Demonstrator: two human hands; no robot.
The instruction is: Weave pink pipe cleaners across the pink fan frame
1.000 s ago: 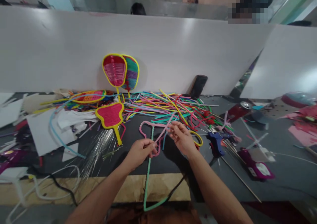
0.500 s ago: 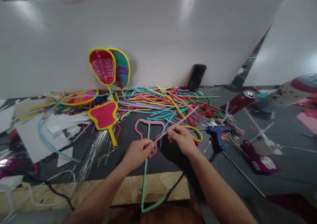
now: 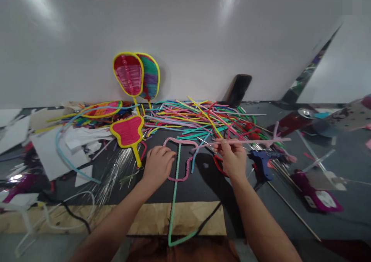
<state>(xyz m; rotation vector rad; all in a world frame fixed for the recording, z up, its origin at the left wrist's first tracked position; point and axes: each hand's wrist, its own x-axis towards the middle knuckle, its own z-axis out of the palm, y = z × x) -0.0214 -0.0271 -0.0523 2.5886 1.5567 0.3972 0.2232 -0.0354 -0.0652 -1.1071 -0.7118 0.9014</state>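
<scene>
A pink pipe-cleaner frame (image 3: pixel 187 171) lies on the dark table, with a green twisted pipe-cleaner stem (image 3: pixel 176 177) running down its middle and bending near the table's front. My left hand (image 3: pixel 159 163) has its fingers bent over the frame's left side and hides that part. In the pinch of my right hand (image 3: pixel 232 157) is a loose pink pipe cleaner (image 3: pixel 255 141), stretched out sideways to the right of the frame. A short light-blue pipe cleaner (image 3: pixel 196 157) crosses the frame's right edge. A pink fan shape with yellow edging (image 3: pixel 127 132) lies just left.
Many coloured pipe cleaners (image 3: pixel 185 119) are heaped behind the frame. To the right are a blue glue gun (image 3: pixel 262 163), a drink can (image 3: pixel 295 121) and a purple device (image 3: pixel 317 196). A phone (image 3: pixel 239 90) leans on the white panel (image 3: pixel 197 41). Silvery strands (image 3: pixel 111 177) lie left.
My hands have moved apart: the left onto the frame's left side, the right outward with the pink pipe cleaner, now lying level. The view has shifted slightly.
</scene>
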